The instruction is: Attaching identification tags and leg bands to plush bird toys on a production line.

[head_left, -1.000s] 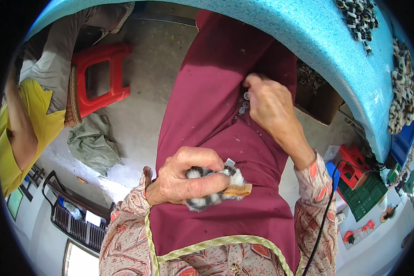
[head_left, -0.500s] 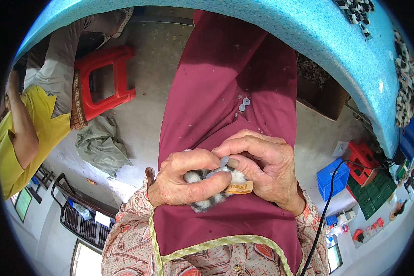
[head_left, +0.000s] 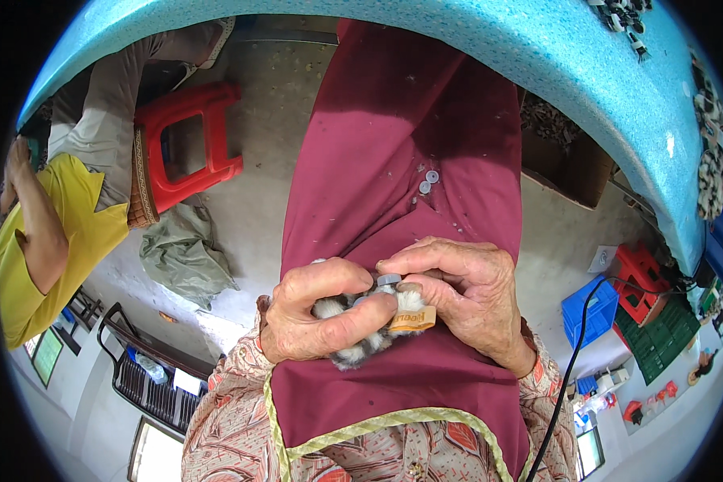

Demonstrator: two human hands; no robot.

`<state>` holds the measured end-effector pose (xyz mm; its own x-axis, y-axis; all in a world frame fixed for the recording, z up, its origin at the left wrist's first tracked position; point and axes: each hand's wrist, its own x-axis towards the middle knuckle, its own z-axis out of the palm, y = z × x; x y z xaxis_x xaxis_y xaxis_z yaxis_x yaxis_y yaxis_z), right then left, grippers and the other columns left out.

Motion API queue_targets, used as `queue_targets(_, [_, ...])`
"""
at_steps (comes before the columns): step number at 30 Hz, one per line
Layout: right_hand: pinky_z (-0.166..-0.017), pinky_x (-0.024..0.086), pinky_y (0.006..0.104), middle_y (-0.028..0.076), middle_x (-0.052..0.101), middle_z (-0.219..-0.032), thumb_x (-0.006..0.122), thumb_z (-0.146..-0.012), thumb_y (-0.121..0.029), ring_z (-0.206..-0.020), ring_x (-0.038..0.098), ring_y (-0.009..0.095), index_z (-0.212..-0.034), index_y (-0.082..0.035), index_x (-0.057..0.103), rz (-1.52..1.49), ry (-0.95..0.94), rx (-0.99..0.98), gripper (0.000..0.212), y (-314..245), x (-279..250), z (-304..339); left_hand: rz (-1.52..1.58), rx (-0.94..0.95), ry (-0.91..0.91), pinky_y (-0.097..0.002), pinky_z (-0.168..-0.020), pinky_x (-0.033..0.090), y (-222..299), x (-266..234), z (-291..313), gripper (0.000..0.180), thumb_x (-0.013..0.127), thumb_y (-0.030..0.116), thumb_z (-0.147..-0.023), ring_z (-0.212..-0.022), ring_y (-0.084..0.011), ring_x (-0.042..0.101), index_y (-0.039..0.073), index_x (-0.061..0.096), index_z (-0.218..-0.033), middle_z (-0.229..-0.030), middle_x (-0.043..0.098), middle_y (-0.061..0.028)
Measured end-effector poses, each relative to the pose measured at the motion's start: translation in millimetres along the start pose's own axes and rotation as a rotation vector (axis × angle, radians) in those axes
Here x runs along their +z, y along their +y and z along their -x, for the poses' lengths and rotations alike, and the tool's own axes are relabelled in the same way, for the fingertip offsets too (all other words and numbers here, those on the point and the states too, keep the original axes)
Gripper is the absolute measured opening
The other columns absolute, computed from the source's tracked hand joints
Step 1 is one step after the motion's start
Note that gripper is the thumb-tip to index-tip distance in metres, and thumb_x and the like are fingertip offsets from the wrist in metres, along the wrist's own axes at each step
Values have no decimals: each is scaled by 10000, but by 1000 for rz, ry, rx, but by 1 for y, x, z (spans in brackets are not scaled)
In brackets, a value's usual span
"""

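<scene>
Above my apron-covered lap, my left hand (head_left: 321, 309) is closed round a small grey-and-white plush piece (head_left: 363, 350), thumb and fingers wrapped over it. An orange-tan fabric tag (head_left: 412, 320) sticks out of the plush on its right side. A small translucent grey plastic disc (head_left: 389, 279) sits at the top of the plush, between my hands. The thumb and forefinger of my right hand (head_left: 474, 297) pinch at the disc's edge; its underside is hidden. Two similar loose discs (head_left: 431, 177) lie on the maroon apron (head_left: 377, 136) farther up my lap.
A blue speckled tabletop (head_left: 538, 48) curves across the far side, with furry pieces (head_left: 715, 153) at its right. Below it stands a cardboard box (head_left: 570, 173). At left are a red stool (head_left: 189, 145) and a person in a yellow top (head_left: 64, 233). A black cable (head_left: 566, 369) hangs at right.
The disc has gone from tilted upright to lying flatter against the plush. My left hand has lowered slightly; my right fingertips remain beside the disc. The view has shifted slightly.
</scene>
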<state>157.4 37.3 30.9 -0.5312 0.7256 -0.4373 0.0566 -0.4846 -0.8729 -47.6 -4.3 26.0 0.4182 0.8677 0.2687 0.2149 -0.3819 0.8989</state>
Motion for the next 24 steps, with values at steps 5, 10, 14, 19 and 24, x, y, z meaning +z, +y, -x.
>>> queue_targets(5, [-719, 526, 280, 120, 678, -889, 629, -788, 17, -818, 667, 209, -975, 5, 663, 75, -26, -61, 191, 3, 0, 1, -24, 12, 12, -302, -578, 499, 1, 4, 2, 359, 698, -33, -681, -727, -239, 604, 6, 641, -1033, -899, 555, -143])
queue_targets(10, [-733, 522, 283, 116, 675, -888, 625, -795, 10, -832, 659, 207, -971, 10, 660, 41, -53, -80, 180, 8, -1, 2, 7, 49, -22, -297, -599, 504, -4, 3, 3, 406, 707, -30, -667, -715, -233, 602, 8, 633, -1065, -871, 548, -135])
queue_targets(14, [-740, 515, 268, 106, 675, -887, 615, -809, 15, -836, 651, 181, -967, 12, 659, 20, -38, -73, 164, 10, -2, 4, -175, -172, 125, -276, -704, 516, 14, 12, 2, 473, 758, 5, -635, -785, -211, 601, 6, 620, -1087, -922, 568, -126])
queue_targets(19, [-711, 502, 229, 65, 672, -865, 615, -845, -1, -799, 622, 98, -925, 18, 655, -171, 27, 25, 91, 24, -1, 6, -194, -253, 239, -295, -702, 529, 3, 33, -8, 471, 745, -14, -621, -807, -234, 624, -2, 621, -1075, -959, 607, -150])
queue_targets(24, [-692, 503, 217, 51, 641, -799, 627, -866, -45, -785, 614, 90, -869, 26, 586, -420, 95, 153, 82, 37, 0, 2, -189, -334, 189, -324, -638, 526, 1, 35, -13, 355, 678, -10, -645, -765, -247, 635, -5, 616, -994, -906, 637, -125])
